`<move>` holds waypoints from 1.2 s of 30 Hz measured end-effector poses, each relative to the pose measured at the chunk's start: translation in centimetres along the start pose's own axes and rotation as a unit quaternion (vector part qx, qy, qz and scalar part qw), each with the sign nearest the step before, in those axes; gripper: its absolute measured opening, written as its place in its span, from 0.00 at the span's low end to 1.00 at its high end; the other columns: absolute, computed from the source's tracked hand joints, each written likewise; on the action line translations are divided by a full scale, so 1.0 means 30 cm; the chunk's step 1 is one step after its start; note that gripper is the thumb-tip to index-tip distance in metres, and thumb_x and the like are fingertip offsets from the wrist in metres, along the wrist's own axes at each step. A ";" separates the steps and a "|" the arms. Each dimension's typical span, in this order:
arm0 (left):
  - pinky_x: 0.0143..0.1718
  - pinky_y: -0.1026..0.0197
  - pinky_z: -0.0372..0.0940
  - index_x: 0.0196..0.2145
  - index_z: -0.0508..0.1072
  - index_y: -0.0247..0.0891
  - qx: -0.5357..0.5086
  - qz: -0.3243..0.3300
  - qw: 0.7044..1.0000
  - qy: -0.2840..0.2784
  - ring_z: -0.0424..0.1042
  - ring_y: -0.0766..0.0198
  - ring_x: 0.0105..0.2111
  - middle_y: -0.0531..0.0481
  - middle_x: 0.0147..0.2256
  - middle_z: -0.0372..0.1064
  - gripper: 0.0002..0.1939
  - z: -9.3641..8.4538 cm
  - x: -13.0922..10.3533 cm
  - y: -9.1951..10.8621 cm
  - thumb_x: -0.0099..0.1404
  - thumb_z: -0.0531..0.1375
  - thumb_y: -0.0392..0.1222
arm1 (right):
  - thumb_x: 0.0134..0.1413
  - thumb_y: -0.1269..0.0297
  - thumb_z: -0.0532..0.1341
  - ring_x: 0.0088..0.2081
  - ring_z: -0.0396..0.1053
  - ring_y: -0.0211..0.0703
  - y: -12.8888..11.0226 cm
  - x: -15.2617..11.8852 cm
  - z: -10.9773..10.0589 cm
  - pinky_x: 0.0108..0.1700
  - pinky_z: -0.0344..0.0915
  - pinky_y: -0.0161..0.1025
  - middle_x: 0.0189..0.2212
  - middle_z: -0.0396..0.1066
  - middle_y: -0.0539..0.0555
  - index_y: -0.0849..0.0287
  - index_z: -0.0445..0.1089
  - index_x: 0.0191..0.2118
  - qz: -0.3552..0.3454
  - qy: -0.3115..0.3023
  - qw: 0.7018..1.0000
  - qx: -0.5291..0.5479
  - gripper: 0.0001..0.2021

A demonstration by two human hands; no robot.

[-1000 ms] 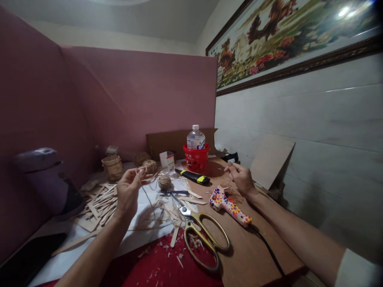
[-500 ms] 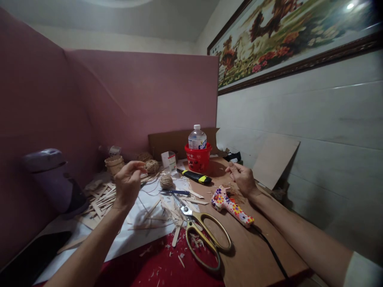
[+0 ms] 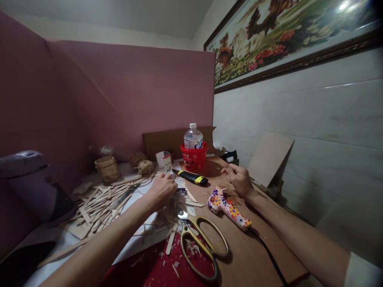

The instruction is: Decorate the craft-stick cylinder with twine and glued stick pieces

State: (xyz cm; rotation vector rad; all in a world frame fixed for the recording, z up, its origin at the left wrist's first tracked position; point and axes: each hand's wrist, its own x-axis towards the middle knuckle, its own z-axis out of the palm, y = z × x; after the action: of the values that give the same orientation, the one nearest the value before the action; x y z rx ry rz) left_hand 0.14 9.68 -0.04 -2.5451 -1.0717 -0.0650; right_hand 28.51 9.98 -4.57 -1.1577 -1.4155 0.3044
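Note:
My left hand [image 3: 163,190] is over the white sheet at mid-table, beside a blue-handled tool [image 3: 180,190], its fingers curled together. Whatever they grip is hidden, and the small twine ball is out of sight behind this hand. My right hand [image 3: 237,178] is raised over the brown board [image 3: 248,251], thumb and fingertips pinched; anything between them is too small to tell. Below it lies a flower-patterned glue gun [image 3: 227,209]. Gold-handled scissors [image 3: 202,243] lie nearest me. A black and yellow cutter [image 3: 191,177] rests between the hands, farther back.
Wooden sticks [image 3: 104,203] are heaped at left, near a wooden cup [image 3: 107,169] and a twine ball [image 3: 146,167]. Behind the cutter stands a red bucket [image 3: 194,160] with a plastic bottle [image 3: 193,137]. A large purple-grey container [image 3: 36,187] is far left. Wood scraps litter the red cloth [image 3: 143,265].
My left hand has moved right and down from the raised position to where the small twine ball was, hiding it. My right hand stays nearly in place, still pinched. The view has shifted slightly.

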 end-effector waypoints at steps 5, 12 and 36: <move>0.43 0.47 0.58 0.35 0.74 0.32 -0.032 0.010 0.998 0.058 0.67 0.50 0.41 0.39 0.37 0.74 0.09 -0.012 0.002 0.056 0.65 0.54 0.31 | 0.54 0.35 0.52 0.15 0.49 0.34 -0.012 -0.003 0.000 0.19 0.46 0.36 0.11 0.52 0.43 0.58 0.68 0.23 0.001 -0.007 1.000 0.001 0.29; 0.43 0.53 0.56 0.38 0.77 0.43 -0.166 0.066 0.982 0.058 0.68 0.58 0.41 0.50 0.37 0.76 0.11 -0.026 -0.069 0.113 0.60 0.59 0.30 | 0.59 0.41 0.52 0.15 0.49 0.31 0.004 -0.003 0.002 0.18 0.48 0.33 0.13 0.51 0.41 0.60 0.68 0.25 0.001 -0.024 1.000 -0.006 0.26; 0.41 0.53 0.65 0.46 0.74 0.42 -0.273 0.015 0.938 0.213 0.70 0.56 0.42 0.44 0.44 0.73 0.13 0.105 -0.143 0.166 0.64 0.58 0.33 | 0.63 0.58 0.59 0.40 0.72 0.44 0.046 0.002 0.010 0.41 0.71 0.45 0.44 0.71 0.55 0.61 0.68 0.48 0.159 -0.047 0.986 0.036 0.14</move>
State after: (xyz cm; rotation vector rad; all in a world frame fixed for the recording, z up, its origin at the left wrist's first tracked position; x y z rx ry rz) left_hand 0.25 4.71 -5.36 -2.8092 -0.9281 -0.9842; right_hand 28.88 10.79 -5.66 -1.3238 -1.2871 0.6356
